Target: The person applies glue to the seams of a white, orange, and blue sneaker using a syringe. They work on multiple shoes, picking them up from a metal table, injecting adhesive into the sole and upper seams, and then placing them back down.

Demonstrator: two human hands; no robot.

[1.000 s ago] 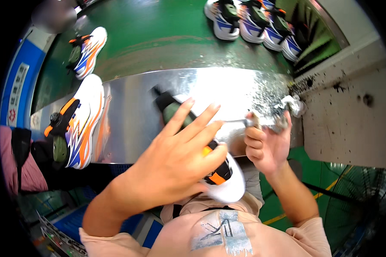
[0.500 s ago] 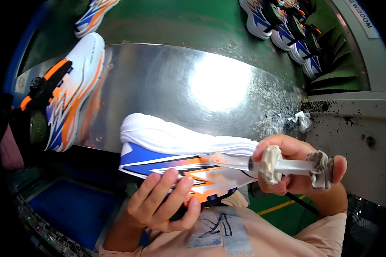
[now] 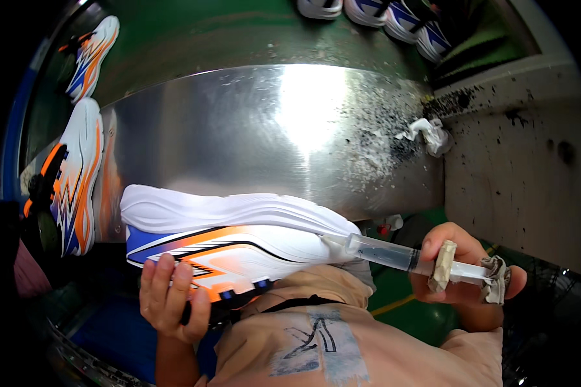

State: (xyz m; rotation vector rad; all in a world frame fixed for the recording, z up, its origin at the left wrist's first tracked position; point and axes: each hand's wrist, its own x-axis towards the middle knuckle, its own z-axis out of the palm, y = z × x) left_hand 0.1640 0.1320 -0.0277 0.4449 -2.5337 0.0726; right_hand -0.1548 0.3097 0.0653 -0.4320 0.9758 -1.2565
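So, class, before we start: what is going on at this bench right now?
A person holds a white, orange and blue running shoe on its side over their lap. The left hand grips it from below, near the laces. The right hand holds a syringe with its tip against the shoe's sole edge. A shiny metal worktop lies beyond, with a crumpled white wad and a matching shoe at the left.

No packages, labels, signs or screens showed anywhere around my workbench; I saw none on bench, wall or floor at that moment.
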